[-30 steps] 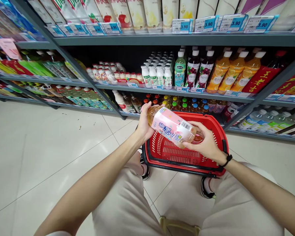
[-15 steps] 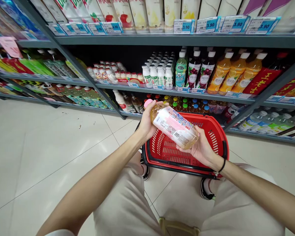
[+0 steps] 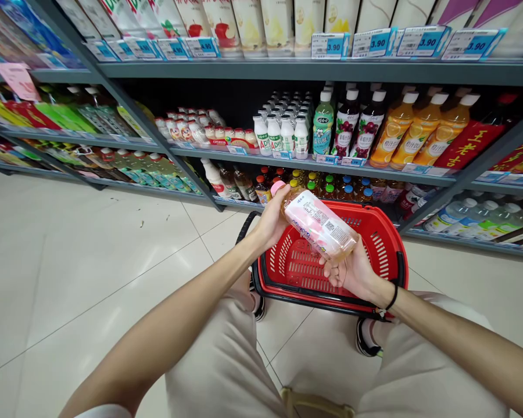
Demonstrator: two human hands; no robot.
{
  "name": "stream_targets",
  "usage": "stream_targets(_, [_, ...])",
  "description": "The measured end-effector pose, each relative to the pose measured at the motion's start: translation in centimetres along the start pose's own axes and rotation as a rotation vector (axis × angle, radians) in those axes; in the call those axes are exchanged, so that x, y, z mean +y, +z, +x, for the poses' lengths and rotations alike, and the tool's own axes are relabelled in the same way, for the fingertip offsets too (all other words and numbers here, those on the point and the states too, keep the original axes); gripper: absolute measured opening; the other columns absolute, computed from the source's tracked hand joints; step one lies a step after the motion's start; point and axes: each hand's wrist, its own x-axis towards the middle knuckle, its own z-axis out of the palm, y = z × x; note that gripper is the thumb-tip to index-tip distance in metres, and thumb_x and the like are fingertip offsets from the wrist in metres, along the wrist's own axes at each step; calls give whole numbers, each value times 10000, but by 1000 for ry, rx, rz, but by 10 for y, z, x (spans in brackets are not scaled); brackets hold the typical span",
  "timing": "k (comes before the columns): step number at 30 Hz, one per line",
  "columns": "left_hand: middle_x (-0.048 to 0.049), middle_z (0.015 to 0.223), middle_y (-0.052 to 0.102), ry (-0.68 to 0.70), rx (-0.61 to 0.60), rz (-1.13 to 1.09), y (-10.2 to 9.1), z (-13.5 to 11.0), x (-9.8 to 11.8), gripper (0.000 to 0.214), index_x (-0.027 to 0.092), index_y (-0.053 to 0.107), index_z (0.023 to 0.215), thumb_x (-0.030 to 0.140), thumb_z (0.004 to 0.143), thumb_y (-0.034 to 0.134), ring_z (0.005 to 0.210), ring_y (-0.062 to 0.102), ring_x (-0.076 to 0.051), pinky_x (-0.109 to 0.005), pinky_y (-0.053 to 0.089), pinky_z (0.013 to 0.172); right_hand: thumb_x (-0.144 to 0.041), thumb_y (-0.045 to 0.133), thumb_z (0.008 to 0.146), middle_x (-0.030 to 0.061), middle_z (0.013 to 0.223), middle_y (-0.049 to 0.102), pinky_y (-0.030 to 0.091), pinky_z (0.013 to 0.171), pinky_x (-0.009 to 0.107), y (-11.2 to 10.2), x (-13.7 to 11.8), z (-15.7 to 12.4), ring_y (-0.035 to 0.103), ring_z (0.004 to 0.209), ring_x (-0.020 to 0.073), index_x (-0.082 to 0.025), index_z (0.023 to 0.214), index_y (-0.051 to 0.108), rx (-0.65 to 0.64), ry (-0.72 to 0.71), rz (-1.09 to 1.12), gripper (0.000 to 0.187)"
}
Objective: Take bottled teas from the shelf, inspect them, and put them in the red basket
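I hold a drink bottle [image 3: 318, 225] with a pink and white label and a pink cap, tilted on its side over a red shopping basket [image 3: 383, 244]. My left hand [image 3: 271, 223] grips the neck end near the cap. My right hand [image 3: 353, 270] cups the bottom end from below, fingers curled round it. The label's printed side with a small barcode faces up. The basket sits on the floor in front of my knees and looks empty inside.
Grey store shelves [image 3: 287, 71] run across the back, stocked with milk cartons, small white bottles [image 3: 279, 134], orange juice bottles [image 3: 418, 133] and water bottles. Blue price tags line the shelf edges. Pale floor tiles [image 3: 78, 255] stretch to the left. My shoes sit beside the basket.
The bottle has been rotated in my hands, so the label's back side now faces up. My right hand shifted from on top of the bottle to underneath it.
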Motion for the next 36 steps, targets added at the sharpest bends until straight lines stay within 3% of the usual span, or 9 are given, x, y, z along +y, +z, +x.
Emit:
stream_targets(6, [-151, 1195, 780, -92, -125, 193, -11, 2, -2, 621, 139, 730, 1135, 685, 844, 786, 1092, 743, -295, -425, 596, 980, -518, 338, 1069, 145, 935, 788, 634, 623, 329, -1, -15, 3, 757, 656, 230, -123, 1310, 633, 132, -192, 42, 549])
stream_targets(13, [-145, 1184, 783, -82, -49, 394, -24, 0, -16, 685, 174, 692, 1202, 689, 779, 852, 1008, 773, -293, -414, 674, 804, -548, 383, 1088, 138, 1126, 789, 664, 694, 354, -29, -33, 20, 776, 862, 218, -162, 1373, 628, 170, -156, -108, 538])
stream_targets(16, [-127, 1129, 786, -14, 41, 452, -31, 4, -19, 726, 165, 695, 1208, 697, 742, 859, 947, 771, -281, -377, 667, 715, -496, 457, 1084, 164, 1071, 788, 654, 775, 376, -41, -45, 16, 774, 851, 235, -125, 1348, 636, 291, -254, -610, 490])
stream_targets(19, [-139, 1174, 778, 56, 7, 680, -41, 10, -29, 831, 135, 705, 1292, 695, 702, 872, 981, 764, -292, -367, 654, 741, -390, 459, 1089, 199, 1127, 777, 596, 952, 452, -51, -54, 2, 769, 1058, 316, -103, 1432, 588, 408, -354, -1561, 466])
stream_targets(22, [-112, 1229, 777, 115, -46, 1054, -54, 21, -56, 770, 141, 718, 1332, 637, 753, 829, 1086, 747, -269, -341, 612, 917, -418, 407, 1106, 245, 1192, 757, 573, 968, 471, -55, -44, -8, 741, 1163, 374, -76, 1287, 713, 177, -191, -2054, 493])
stream_targets(24, [-103, 1109, 803, 70, -25, 1176, -62, 33, -81, 619, 138, 756, 1237, 551, 779, 811, 1055, 749, -278, -338, 598, 895, -483, 623, 1014, 232, 1090, 784, 607, 861, 402, -55, -27, -9, 784, 1021, 355, -68, 1082, 804, -36, -11, -2090, 458])
stream_targets(27, [-63, 795, 764, -7, -3, 1370, -72, 56, -118, 314, 152, 763, 852, 441, 750, 828, 909, 744, -285, -334, 566, 811, -408, 919, 743, 164, 988, 808, 619, 829, 345, -52, 2, -3, 791, 980, 326, -101, 958, 836, -255, 131, -2141, 384])
stream_targets(31, [-22, 784, 735, -118, -43, 1528, -85, 85, -158, 242, 155, 715, 800, 350, 783, 857, 863, 728, -231, -339, 564, 842, -302, 906, 761, 198, 1186, 779, 620, 923, 438, -46, 27, 2, 757, 1119, 351, -114, 1102, 813, -338, 7, -2188, 400])
stream_targets(36, [-95, 1122, 750, -222, 70, 1603, -101, 117, -201, 296, 123, 721, 1130, 304, 914, 813, 1066, 722, -237, -446, 581, 990, -55, 644, 920, 196, 1116, 787, 631, 844, 506, -45, 40, 3, 766, 1064, 358, -72, 1131, 772, -403, -78, -2240, 247])
